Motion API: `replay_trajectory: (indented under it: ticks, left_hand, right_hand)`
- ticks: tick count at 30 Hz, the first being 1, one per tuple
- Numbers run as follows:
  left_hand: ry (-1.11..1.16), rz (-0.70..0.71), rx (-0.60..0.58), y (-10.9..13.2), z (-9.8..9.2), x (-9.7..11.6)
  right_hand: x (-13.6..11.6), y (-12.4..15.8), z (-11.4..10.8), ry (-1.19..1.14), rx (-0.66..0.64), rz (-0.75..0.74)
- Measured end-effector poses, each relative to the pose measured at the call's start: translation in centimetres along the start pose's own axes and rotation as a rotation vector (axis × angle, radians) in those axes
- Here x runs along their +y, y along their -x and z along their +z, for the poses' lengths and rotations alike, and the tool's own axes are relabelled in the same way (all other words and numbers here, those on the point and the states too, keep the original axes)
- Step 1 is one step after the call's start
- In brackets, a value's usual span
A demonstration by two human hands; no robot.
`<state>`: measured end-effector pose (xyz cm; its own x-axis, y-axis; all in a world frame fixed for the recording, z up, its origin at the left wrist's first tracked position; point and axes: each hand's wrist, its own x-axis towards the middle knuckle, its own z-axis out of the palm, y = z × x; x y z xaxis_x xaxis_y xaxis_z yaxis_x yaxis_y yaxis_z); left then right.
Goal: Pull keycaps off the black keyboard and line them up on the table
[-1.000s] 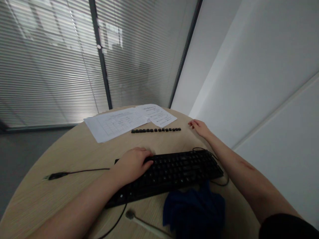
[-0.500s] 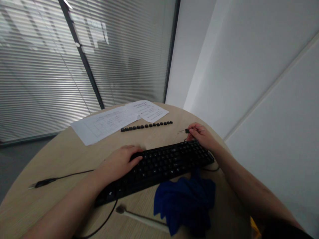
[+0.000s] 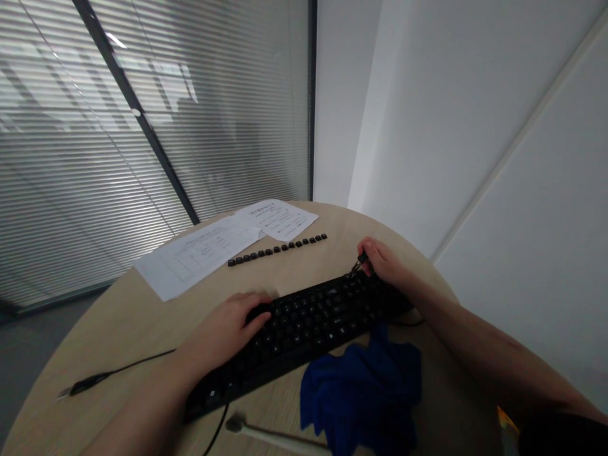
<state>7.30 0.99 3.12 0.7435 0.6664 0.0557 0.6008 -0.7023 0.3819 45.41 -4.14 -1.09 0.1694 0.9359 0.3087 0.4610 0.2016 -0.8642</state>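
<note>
A black keyboard (image 3: 304, 329) lies across the round wooden table (image 3: 118, 316). My left hand (image 3: 223, 332) rests flat on the keyboard's left part, fingers lying over the keys. My right hand (image 3: 382, 261) is at the keyboard's far right corner, its fingers pinched on a small black wire tool (image 3: 360, 261) whose tip points down at the keys. A row of several loose black keycaps (image 3: 278, 249) lies on the table beyond the keyboard.
Printed paper sheets (image 3: 223, 244) lie at the table's far side. A blue cloth (image 3: 365, 392) is bunched in front of the keyboard, beside a white-handled brush (image 3: 266, 432). The keyboard's cable and USB plug (image 3: 88, 382) trail left. Blinds and a white wall stand behind.
My right hand moved from the table beyond the keyboard, picked up the small tool and brought it to the keyboard's right end. My left hand stayed put. The view swung left.
</note>
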Motion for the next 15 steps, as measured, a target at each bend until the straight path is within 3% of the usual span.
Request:
replay_trajectory:
  ticks: [7,15]
  left_hand:
    - [0.003,-0.005,0.007,-0.1,0.4,-0.2]
    - [0.018,0.001,0.001,-0.1,0.5,-0.4]
  right_hand:
    - [-0.6,0.5,1.2,0.066,-0.009,0.010]
    - [-1.4,0.8,1.0,0.222,-0.018,-0.044]
